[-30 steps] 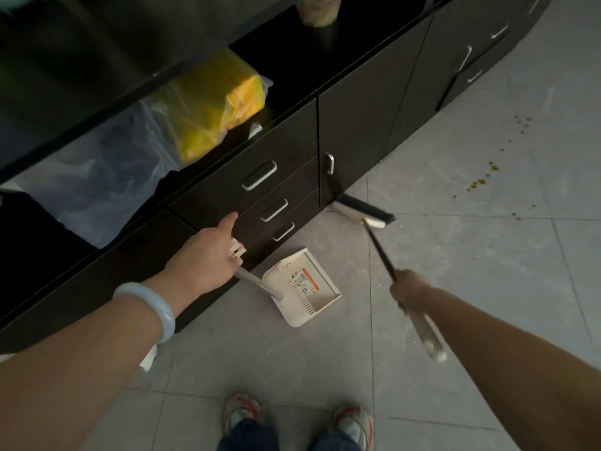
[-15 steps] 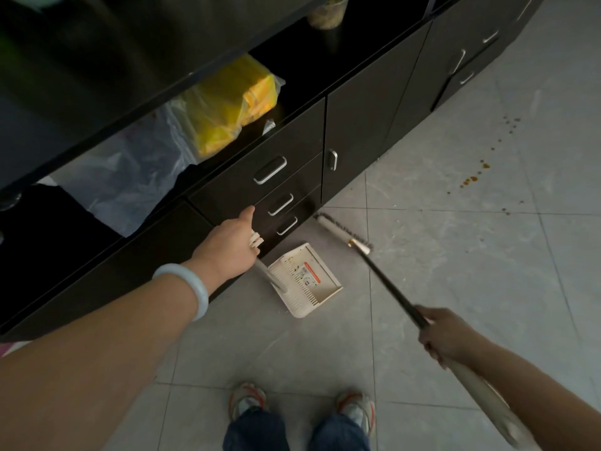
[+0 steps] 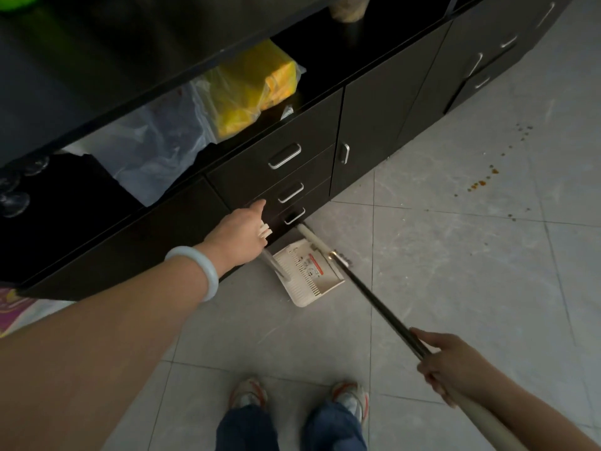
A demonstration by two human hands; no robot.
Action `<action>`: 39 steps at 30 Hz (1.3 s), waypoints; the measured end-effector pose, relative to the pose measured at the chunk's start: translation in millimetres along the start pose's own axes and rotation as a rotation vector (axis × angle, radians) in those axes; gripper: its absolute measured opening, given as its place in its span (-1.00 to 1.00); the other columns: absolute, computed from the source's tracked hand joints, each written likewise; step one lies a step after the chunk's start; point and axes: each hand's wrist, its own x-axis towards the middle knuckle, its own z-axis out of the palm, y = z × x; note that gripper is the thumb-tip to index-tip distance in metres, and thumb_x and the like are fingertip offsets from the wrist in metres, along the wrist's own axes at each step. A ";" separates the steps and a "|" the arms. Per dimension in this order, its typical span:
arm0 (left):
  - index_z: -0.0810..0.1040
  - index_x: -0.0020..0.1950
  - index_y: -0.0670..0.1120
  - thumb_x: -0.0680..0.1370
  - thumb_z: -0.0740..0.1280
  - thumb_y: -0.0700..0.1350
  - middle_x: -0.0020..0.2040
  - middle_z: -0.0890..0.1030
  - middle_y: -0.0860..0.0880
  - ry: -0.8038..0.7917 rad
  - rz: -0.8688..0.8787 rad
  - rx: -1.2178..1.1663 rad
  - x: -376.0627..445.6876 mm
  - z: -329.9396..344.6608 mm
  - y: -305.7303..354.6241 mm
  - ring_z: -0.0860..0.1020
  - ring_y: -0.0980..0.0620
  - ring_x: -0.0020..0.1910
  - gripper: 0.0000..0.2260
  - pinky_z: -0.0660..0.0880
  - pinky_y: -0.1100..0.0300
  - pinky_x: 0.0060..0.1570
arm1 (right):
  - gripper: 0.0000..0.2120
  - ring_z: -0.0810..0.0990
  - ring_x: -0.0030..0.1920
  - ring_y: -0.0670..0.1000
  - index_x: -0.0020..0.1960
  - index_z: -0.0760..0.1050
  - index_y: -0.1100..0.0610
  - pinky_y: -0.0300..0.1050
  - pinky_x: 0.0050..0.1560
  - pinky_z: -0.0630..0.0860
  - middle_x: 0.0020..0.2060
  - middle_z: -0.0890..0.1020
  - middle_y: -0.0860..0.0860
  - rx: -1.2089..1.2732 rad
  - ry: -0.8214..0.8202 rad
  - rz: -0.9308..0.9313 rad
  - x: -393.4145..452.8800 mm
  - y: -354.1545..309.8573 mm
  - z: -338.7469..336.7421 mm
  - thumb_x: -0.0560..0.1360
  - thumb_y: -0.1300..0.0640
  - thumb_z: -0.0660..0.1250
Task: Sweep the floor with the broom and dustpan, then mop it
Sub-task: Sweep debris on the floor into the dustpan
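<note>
Broom (image 3: 367, 291) head pulled in since a second ago — now at dustpan (image 3: 309, 275) mouth, against cabinet (image 3: 367, 131) base. Right hand (image 3: 452, 362) slid back along handle, fingers wrapped round it, at 4 o'clock. Left hand (image 3: 239, 234) grips top of dustpan's upright handle, at 10 o'clock from pan. Dustpan flat on floor (image 3: 471, 288) tiles, just below bottom drawer. Brown spots on floor — 2 o'clock. Shoes (image 3: 248, 393) at 6 o'clock.

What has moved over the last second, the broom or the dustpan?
The broom: its head was drawn from the open tile in to the dustpan mouth. Right hand grips the pole as before; left hand keeps holding the dustpan handle, pan unmoved.
</note>
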 end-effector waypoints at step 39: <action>0.04 0.57 0.04 0.52 0.40 -0.16 -0.03 0.65 0.07 -0.047 -0.007 -0.148 -190.0 28.9 -295.2 0.60 0.05 -0.03 -0.25 0.54 0.11 0.09 | -0.78 0.36 -0.54 -0.14 -0.11 0.54 0.08 -0.11 -0.40 0.48 -0.53 0.43 -0.06 -0.287 -0.085 -0.112 -12.7 56.8 319.5 0.38 0.30 0.19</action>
